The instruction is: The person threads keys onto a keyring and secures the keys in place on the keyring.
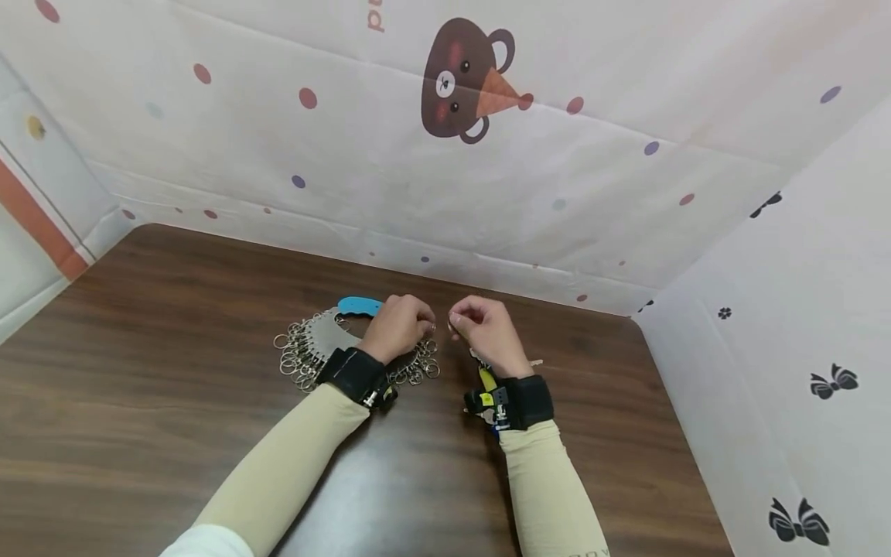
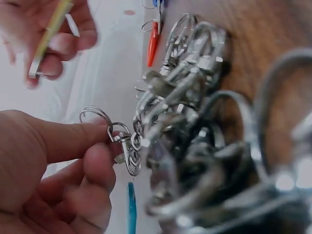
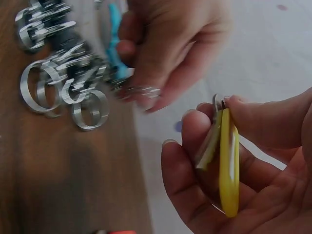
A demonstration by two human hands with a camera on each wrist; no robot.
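Observation:
My left hand point(image 1: 397, 326) pinches a split ring point(image 2: 96, 115) with a small metal snap clip point(image 2: 127, 155), at the right end of a curved grey metal key holder point(image 1: 322, 331). The holder has a blue handle point(image 1: 358, 306), and many rings and clips hang along its edge. To the right, my right hand point(image 1: 491, 334) pinches the ring end of a yellow key tag point(image 3: 229, 170), its thumb and forefinger right at the top. A thin key point(image 3: 209, 145) lies beside the tag, inside the fingers. The two hands are close together but apart.
Partly hidden under my right wrist lie more keys point(image 1: 535, 362) and a yellow piece point(image 1: 486, 378). A red tag point(image 2: 153, 45) shows beyond the rings in the left wrist view. The brown wooden table point(image 1: 174, 387) meets a dotted white cloth wall point(image 1: 334, 139).

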